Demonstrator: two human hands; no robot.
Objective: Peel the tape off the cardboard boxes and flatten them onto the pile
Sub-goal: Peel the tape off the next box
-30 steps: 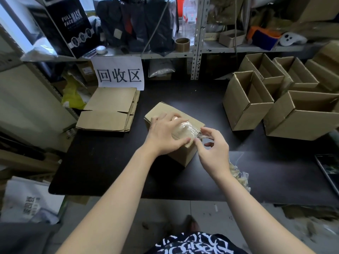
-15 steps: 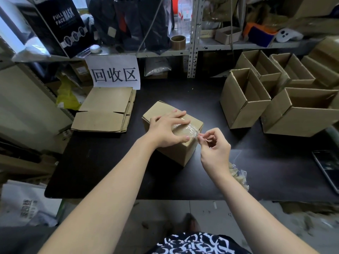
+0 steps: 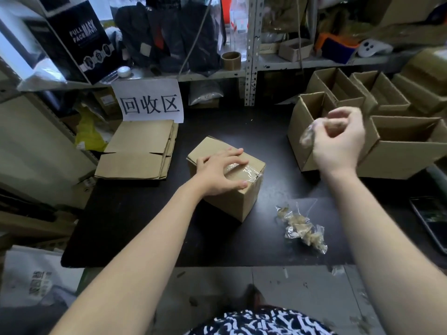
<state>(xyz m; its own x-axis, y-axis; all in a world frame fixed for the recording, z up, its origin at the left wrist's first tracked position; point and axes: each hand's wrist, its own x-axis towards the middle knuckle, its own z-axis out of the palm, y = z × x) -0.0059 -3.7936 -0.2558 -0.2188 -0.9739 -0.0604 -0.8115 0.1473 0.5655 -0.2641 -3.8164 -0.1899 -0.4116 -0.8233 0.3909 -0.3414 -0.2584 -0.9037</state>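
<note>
A small closed cardboard box (image 3: 239,201) stands in the middle of the black table (image 3: 135,228). Clear tape (image 3: 244,169) still lies across its top, with a torn end at the right edge. My left hand (image 3: 219,172) presses flat on the box top with fingers spread. My right hand (image 3: 338,143) is raised to the right, blurred, and pinches a torn piece of clear tape (image 3: 307,135). A pile of flattened boxes (image 3: 137,151) lies at the back left under a white sign.
Crumpled tape scraps (image 3: 302,226) lie on the table right of the box. Several open empty boxes (image 3: 401,151) crowd the back right. A dark tablet (image 3: 430,218) lies at the right edge. Metal shelves (image 3: 251,68) with clutter stand behind.
My right hand tore a piece of tape off the box's right edge and swung up and to the right with it. My left hand stayed on the box top.
</note>
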